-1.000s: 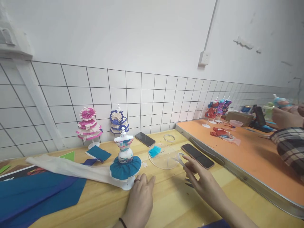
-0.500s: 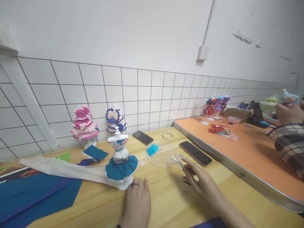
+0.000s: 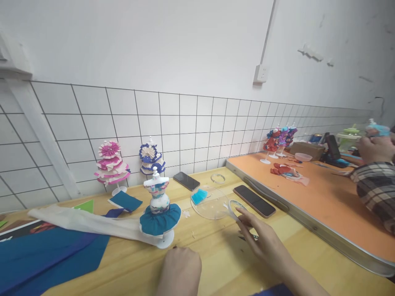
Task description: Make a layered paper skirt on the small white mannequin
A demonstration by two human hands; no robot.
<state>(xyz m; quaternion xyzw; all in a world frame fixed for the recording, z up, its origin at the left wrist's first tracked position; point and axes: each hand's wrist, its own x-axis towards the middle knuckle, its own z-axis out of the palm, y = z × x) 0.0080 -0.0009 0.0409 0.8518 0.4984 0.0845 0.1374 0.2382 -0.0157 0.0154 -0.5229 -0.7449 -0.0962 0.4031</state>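
My right hand (image 3: 259, 234) pinches a slim whitish strip-like tool (image 3: 231, 211) between thumb and fingers. Its far end lies over the edge of a clear round dish (image 3: 216, 209), where a pleated bright-blue piece (image 3: 199, 196) rests. Close to my fingertips is a small ring-like item (image 3: 237, 203), partly covered. My left hand (image 3: 181, 267) is curled on the table with its fingers folded out of sight; whatever may be in it is hidden. Just beyond it stands a small white dress form (image 3: 159, 202), upright, with a teal ruffled skirt (image 3: 162, 221) and a patterned top.
Two phones (image 3: 254, 200) and a clear ring (image 3: 217, 178) lie near the dish. Teal fabric (image 3: 70, 255) and a white strip (image 3: 83, 220) cover the left. Dressed forms in pink (image 3: 111, 164) and navy (image 3: 149, 154) stand behind. Rightward, a plaid sleeve (image 3: 375, 189) reaches over an orange table (image 3: 324, 205).
My left hand has drawn back from the dress form's base, and its outstretched fingers have curled under. My right hand keeps the whitish tool, now turned slightly. The view has shifted a little.
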